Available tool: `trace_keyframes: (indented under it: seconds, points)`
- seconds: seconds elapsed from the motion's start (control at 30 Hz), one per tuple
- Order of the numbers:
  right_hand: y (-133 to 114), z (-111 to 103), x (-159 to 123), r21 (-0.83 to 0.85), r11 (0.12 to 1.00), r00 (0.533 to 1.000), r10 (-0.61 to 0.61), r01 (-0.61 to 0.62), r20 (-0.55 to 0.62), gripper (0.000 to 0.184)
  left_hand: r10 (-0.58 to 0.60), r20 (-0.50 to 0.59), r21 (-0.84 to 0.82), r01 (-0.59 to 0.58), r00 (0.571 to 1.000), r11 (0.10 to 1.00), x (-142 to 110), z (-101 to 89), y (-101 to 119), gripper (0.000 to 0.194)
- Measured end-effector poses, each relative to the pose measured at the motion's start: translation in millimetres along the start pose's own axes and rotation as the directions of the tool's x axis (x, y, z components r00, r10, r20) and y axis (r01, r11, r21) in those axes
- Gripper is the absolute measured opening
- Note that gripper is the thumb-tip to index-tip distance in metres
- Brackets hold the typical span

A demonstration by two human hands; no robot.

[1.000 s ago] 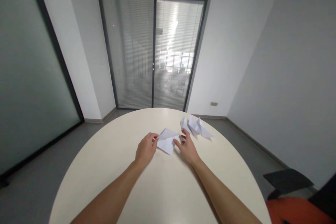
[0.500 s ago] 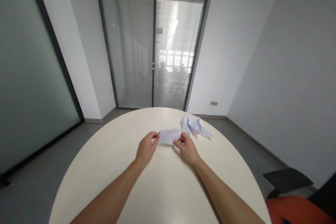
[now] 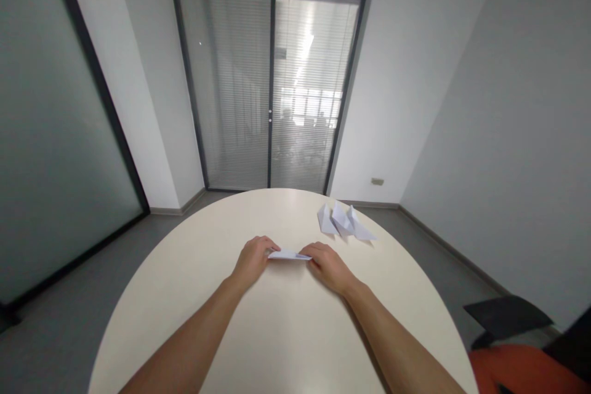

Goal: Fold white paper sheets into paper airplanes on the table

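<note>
A small folded white paper [image 3: 289,255] lies flat and narrow on the round cream table [image 3: 277,332], between my two hands. My left hand [image 3: 252,260] pinches its left end with curled fingers. My right hand [image 3: 327,265] presses down on its right end, fingers closed over the fold. Both forearms reach in from the bottom of the view.
Three folded white paper pieces [image 3: 344,223] lie together on the table beyond my right hand. Past the table stands a glass door with blinds [image 3: 270,89]. A dark chair part [image 3: 505,317] and an orange seat [image 3: 517,369] sit at the lower right.
The paper was spread open as a diamond; both hands folded it over toward me, and it now lies as a thin flat strip held down at both ends.
</note>
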State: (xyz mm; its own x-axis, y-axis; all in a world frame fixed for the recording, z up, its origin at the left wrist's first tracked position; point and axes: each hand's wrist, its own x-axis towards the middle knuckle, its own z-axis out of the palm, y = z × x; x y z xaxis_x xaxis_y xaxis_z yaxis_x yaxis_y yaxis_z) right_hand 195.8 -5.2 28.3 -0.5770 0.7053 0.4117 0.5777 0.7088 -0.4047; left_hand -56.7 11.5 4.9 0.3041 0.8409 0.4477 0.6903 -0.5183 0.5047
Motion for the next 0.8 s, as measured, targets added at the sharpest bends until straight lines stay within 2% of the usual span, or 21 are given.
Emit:
trace_keyframes:
  seconds: [0.1, 0.17, 0.3, 0.37, 0.4, 0.47, 0.57, 0.67, 0.8]
  points:
    - [2, -1, -2, -0.015, 1.0, 0.999, -0.024, 0.024, 0.022, 0.044, 0.006, 0.036, -0.004, -0.006, 0.999, 1.0, -1, 1.0, -3, 0.025]
    - [4, -1, -3, -0.029, 0.999, 1.0, -0.015, 0.016, 0.025, 0.046, -0.042, 0.028, -0.037, 0.043, 0.999, 0.998, 1, 2.2, -5, 0.026]
    - [8, -1, -4, -0.07, 0.997, 1.0, 0.022, -0.021, 0.018, 0.048, -0.2, -0.111, -0.146, 0.183, 0.973, 0.972, 5, 3.0, -1, 0.034]
    - [10, 1, -4, -0.091, 0.994, 0.998, 0.056, -0.055, 0.008, 0.049, -0.178, -0.134, -0.177, 0.153, 0.975, 0.972, 4, 3.4, 6, 0.037]
    - [10, 1, -4, -0.099, 0.992, 0.997, 0.076, -0.076, 0.001, 0.049, -0.118, -0.099, -0.172, 0.1, 0.988, 0.98, 3, 4.1, 10, 0.039]
    - [11, 2, -4, -0.111, 0.988, 0.994, 0.11, -0.111, -0.014, 0.048, 0.014, 0.059, -0.107, -0.007, 0.998, 0.994, -2, 6.7, 18, 0.043]
    - [9, 2, -4, -0.123, 0.986, 0.994, 0.111, -0.112, -0.012, 0.047, 0.1, 0.288, 0.033, -0.114, 0.953, 0.993, -11, 11.4, 26, 0.05]
    - [2, 1, -5, -0.102, 0.991, 0.996, 0.087, -0.083, 0.027, 0.043, 0.113, 0.347, 0.095, -0.155, 0.931, 0.983, -15, 12.3, 28, 0.052]
    - [-5, 4, -7, -0.001, 0.997, 0.987, 0.077, -0.078, 0.142, 0.048, 0.121, 0.336, 0.1, -0.163, 0.934, 0.982, -15, 8.3, 28, 0.05]
